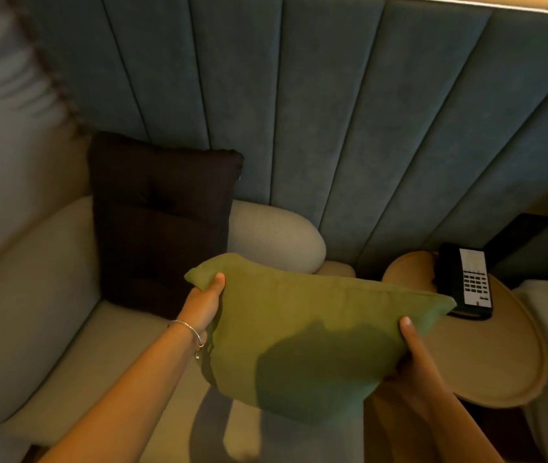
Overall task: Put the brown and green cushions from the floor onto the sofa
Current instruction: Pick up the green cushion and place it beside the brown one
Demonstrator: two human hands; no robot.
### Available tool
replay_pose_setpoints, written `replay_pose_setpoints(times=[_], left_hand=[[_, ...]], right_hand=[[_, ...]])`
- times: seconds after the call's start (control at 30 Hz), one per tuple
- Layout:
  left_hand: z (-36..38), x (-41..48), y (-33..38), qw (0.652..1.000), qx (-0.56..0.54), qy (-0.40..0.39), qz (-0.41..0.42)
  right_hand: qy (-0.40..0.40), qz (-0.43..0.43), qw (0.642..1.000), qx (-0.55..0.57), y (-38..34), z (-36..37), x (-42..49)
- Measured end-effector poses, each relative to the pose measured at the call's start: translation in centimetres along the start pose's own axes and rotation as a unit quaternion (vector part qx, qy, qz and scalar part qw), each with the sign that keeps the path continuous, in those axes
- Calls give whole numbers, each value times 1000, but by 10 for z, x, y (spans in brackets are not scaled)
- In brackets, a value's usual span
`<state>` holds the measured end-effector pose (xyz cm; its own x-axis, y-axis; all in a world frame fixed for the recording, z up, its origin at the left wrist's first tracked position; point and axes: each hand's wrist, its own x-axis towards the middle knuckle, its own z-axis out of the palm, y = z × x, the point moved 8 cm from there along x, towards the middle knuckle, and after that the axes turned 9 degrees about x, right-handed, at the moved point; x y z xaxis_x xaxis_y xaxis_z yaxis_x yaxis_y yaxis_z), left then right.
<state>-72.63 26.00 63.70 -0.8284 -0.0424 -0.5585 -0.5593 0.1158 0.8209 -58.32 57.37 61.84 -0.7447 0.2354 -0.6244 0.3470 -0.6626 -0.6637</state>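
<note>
A green cushion (302,332) hangs in the air over the front of the beige sofa seat (75,369). My left hand (204,307) grips its upper left corner, thumb on top. My right hand (414,355) holds its right edge from below, thumb on the fabric. A dark brown cushion (162,225) stands upright on the sofa, leaning against the back corner, behind and to the left of the green one.
The sofa's rounded armrest (276,235) lies right of the brown cushion. A round wooden side table (486,355) stands at the right with a black telephone (466,282) on it. Padded blue-grey wall panels (332,111) rise behind. A curtain (1,78) hangs at the left.
</note>
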Motion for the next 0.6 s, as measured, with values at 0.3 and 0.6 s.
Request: replay_pose_setpoints(times=[0.3, 0.6], left_hand=[[33, 123, 65, 998, 35, -56, -3], [58, 289, -5, 976, 184, -45, -108]], right_hand=[[66, 3, 998, -10, -45, 38, 95], [156, 55, 975, -148, -9, 43, 252]])
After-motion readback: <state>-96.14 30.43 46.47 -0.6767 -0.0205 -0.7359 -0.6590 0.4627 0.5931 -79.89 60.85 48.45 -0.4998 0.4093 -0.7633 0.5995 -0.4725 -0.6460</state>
